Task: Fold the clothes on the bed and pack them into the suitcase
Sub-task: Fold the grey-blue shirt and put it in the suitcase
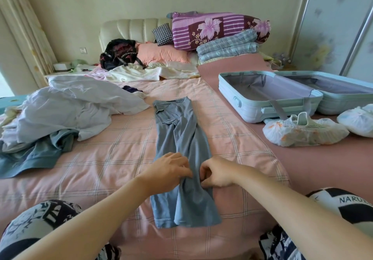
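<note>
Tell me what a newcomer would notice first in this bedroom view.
A long grey-blue garment lies folded into a strip down the middle of the bed, with the left hand and right hand pinching it near its middle. To the right, a pale blue suitcase lies open, with plastic-covered shoes nearer the camera. A heap of unfolded clothes sits at the left.

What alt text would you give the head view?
The left hand and right hand pinch the middle of a blue-grey garment folded into a long strip on a pink checked bed. An open pale-blue hard suitcase lies right, a rumpled clothes pile left.
</note>
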The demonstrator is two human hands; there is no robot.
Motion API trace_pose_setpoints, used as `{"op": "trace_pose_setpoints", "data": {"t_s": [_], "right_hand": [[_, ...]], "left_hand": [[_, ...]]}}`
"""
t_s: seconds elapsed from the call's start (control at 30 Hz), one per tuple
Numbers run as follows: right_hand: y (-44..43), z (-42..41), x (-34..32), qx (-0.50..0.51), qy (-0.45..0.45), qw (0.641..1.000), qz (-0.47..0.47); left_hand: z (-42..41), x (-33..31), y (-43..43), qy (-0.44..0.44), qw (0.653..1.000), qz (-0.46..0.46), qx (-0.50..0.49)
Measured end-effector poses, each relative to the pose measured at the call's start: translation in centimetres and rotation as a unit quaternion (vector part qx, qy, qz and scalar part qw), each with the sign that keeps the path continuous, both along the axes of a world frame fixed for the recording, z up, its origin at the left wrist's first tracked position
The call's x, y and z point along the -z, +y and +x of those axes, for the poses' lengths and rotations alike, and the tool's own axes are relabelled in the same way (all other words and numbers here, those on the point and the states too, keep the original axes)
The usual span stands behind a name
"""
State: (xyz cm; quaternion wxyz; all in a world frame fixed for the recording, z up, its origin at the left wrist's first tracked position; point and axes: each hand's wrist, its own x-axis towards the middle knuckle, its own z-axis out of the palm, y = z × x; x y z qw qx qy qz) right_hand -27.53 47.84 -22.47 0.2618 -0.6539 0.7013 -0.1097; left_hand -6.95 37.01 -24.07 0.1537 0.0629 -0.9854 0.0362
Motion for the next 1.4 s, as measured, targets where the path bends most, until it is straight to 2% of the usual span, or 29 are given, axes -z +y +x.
{"op": "trace_pose_setpoints", "data": {"t_s": [0.1, 0.17, 0.23, 0.27, 0.3, 0.37, 0.4, 0.47, 0.53, 0.63, 0.67, 0.73, 0.8, 0.87, 0.9, 0.97, 1.07, 1.13, 1.23, 1.3, 1.4], "right_hand": [[0.3, -0.6, -0.1, -0.003, 0.068, 0.997, -0.021], [0.6, -1.2, -0.2, -0.004, 0.093, 0.996, -0.014], [0.5, -1.3, 0.0, 0.026, 0.12, 0.992, -0.017], [0.3, -1.2, 0.0, 0.053, 0.145, 0.988, -0.018], [0.0, -1.2, 0.0, 0.085, 0.178, 0.98, -0.015], [-0.5, -0.8, 0.2, 0.14, 0.209, 0.968, -0.012], [-0.7, -0.6, 0.2, 0.155, 0.184, 0.97, -0.016], [-1.0, -0.4, 0.2, 0.161, 0.098, 0.982, -0.025], [-1.3, -0.8, 0.0, 0.152, 0.096, 0.983, -0.026], [-0.7, -2.0, -1.4, 0.155, 0.212, 0.965, 0.022], [-0.3, -2.4, -1.6, 0.157, 0.238, 0.957, 0.046], [0.2, -2.8, -1.2, 0.151, 0.26, 0.952, 0.05], [0.5, -2.5, -0.8, 0.114, 0.286, 0.951, -0.029], [0.8, -2.3, -0.2, 0.0, 0.332, 0.934, -0.133], [1.0, -2.3, 0.1, -0.074, 0.358, 0.916, -0.164], [1.7, -2.3, 0.8, -0.183, 0.399, 0.883, -0.165], [2.7, -2.2, 2.7, -0.233, 0.438, 0.863, -0.095], [2.8, -2.4, 3.3, -0.26, 0.426, 0.86, -0.107], [2.4, -3.0, 3.8, -0.267, 0.355, 0.869, -0.216], [2.1, -2.5, 3.7, -0.199, 0.234, 0.912, -0.271], [1.1, -1.3, 1.7, -0.037, 0.051, 0.977, -0.206]], "left_hand": [[0.9, -0.4, 0.2, 0.018, 0.998, 0.06, 0.0], [2.0, -0.5, -0.1, -0.059, 0.989, 0.122, -0.051], [2.8, -0.2, -0.1, -0.162, 0.963, 0.191, -0.101], [2.8, 0.0, -0.1, -0.159, 0.953, 0.227, -0.124], [2.7, 0.1, -0.2, -0.115, 0.948, 0.252, -0.154], [2.0, 0.3, -1.0, 0.042, 0.946, 0.257, -0.192], [1.7, 0.2, -1.2, 0.104, 0.944, 0.244, -0.199], [1.3, -0.1, -1.0, 0.134, 0.957, 0.182, -0.183], [1.1, 0.3, -0.7, 0.045, 0.977, 0.119, -0.168], [0.8, 1.0, 0.0, -0.123, 0.973, 0.076, -0.18], [0.6, 1.3, 0.2, -0.153, 0.969, 0.078, -0.18], [0.6, 1.9, 0.4, -0.159, 0.968, 0.077, -0.179], [0.9, 1.8, 0.7, -0.091, 0.979, 0.077, -0.166], [1.6, 1.7, 1.1, 0.004, 0.992, 0.052, -0.114], [2.0, 1.8, 1.1, 0.015, 0.996, 0.021, -0.084], [3.3, 2.2, 1.0, -0.038, 0.998, -0.015, -0.043], [4.9, 2.7, 0.3, -0.145, 0.987, -0.058, -0.04], [5.1, 2.5, -0.1, -0.159, 0.983, -0.081, -0.039], [4.7, 1.2, -0.2, -0.116, 0.99, 0.03, -0.073], [4.1, 0.3, -0.3, -0.091, 0.981, 0.12, -0.12], [3.5, -2.0, -0.6, -0.064, 0.946, 0.26, -0.183]]}}
